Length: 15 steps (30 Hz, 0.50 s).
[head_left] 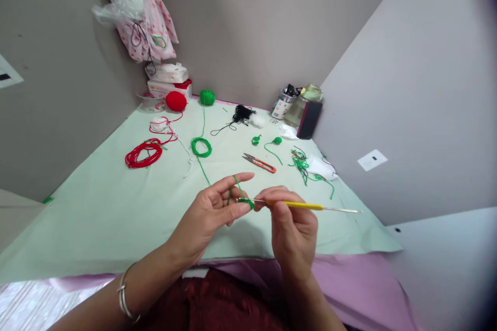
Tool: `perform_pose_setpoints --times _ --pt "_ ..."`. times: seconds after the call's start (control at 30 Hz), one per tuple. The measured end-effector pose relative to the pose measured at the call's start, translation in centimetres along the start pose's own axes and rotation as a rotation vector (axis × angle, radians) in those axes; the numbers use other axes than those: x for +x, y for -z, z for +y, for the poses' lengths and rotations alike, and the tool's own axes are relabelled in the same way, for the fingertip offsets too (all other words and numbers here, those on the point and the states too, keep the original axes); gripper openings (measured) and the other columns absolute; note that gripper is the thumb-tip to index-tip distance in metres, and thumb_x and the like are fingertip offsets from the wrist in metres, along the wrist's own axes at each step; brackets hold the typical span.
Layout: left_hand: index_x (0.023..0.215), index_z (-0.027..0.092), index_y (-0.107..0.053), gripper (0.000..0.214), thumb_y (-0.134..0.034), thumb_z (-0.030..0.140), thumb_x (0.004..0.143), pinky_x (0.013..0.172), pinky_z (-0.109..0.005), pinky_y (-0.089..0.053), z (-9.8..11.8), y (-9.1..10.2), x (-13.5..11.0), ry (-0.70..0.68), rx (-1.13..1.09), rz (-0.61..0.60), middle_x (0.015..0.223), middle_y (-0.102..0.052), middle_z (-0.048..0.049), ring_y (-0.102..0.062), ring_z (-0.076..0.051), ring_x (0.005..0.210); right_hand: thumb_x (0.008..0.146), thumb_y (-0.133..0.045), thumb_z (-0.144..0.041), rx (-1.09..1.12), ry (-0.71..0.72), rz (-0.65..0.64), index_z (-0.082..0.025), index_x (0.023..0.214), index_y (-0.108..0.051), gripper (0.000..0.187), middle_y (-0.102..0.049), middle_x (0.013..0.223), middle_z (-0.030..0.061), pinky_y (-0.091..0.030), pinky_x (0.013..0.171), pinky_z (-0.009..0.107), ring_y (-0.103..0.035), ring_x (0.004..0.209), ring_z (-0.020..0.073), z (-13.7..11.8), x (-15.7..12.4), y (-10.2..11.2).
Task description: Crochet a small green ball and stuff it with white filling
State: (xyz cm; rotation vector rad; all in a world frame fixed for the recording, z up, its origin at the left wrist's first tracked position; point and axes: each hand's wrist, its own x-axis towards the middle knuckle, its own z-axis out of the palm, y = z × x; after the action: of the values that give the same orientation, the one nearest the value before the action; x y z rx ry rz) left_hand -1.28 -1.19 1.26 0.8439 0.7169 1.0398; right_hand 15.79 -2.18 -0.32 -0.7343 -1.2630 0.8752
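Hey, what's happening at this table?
A person works at a pale green tablecloth with yarn. The left hand pinches a small green yarn piece, its strand looped over the forefinger and running back to a green coil. The right hand holds a yellow-handled hook, tip at that piece. Orange snips and red yarn lie beyond, untouched.

No words or numbers can be read. The print on the cup (282, 106) and the box (171, 88), well beyond the fingers (237, 181), is too small.
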Motion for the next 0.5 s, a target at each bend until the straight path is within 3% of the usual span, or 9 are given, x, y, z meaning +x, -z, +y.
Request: perform_pose_setpoints --times 0.07,0.17,0.27,0.37,0.5 --pt "0.128 0.032 -0.076 0.051 -0.088 0.03 0.078 0.065 -0.021 -0.036 0.2 0.2 0.0 0.086 -0.064 -0.073 0.087 -0.061 0.0014 -0.044 -0.009 0.071 0.102 -0.062 -0.027 0.061 -0.035 0.027 -0.025 0.097 -0.078 0.016 -0.071 0.086 0.0023 -0.054 0.072 0.031 -0.065 0.076 0.0148 -0.2 0.3 0.2" --pt "0.12 0.027 -0.08 0.047 -0.091 0.03 0.075 0.075 -0.021 -0.041 0.3 0.5 0.0 0.155 -0.161 -0.133 0.088 -0.062 -0.0001 -0.051 -0.01 0.078 0.101 -0.063 -0.031 0.137 -0.109 0.042 -0.023 0.092 -0.076 0.018 -0.069 0.08 0.0019 -0.053 0.064 0.028 -0.062 0.067 0.0137 -0.3 0.9 0.5" --pt "0.111 0.026 -0.083 0.039 -0.092 0.029 0.073 0.081 -0.023 -0.043 0.0 0.3 -0.1 0.104 -0.165 -0.07 0.088 -0.061 0.0001 -0.054 -0.012 0.083 0.099 -0.065 -0.034 0.2 -0.165 0.014 -0.022 0.089 -0.075 0.018 -0.066 0.076 0.0014 -0.051 0.057 0.026 -0.059 0.063 0.013 -0.1 1.3 0.5" --pt "0.114 0.029 -0.083 0.039 -0.09 0.028 0.075 0.084 -0.027 -0.045 -0.4 0.0 -0.2 0.01 -0.048 -0.01 0.084 -0.061 0.001 -0.057 -0.014 0.083 0.096 -0.069 -0.037 0.227 -0.194 -0.073 -0.023 0.096 -0.077 0.016 -0.067 0.076 0.0015 -0.052 0.056 0.027 -0.06 0.062 0.0136 0.3 1.1 0.3" --pt "0.119 0.031 -0.081 0.037 -0.085 0.031 0.082 0.087 -0.03 -0.045 -0.7 -0.2 -0.3 -0.069 0.108 0.033 0.086 -0.064 0.0004 -0.059 -0.016 0.085 0.099 -0.065 -0.028 0.009 -0.062 -0.071 -0.024 0.103 -0.079 0.015 -0.073 0.09 0.0047 -0.056 0.066 0.031 -0.065 0.073 0.0157 0.4 0.5 -0.1"
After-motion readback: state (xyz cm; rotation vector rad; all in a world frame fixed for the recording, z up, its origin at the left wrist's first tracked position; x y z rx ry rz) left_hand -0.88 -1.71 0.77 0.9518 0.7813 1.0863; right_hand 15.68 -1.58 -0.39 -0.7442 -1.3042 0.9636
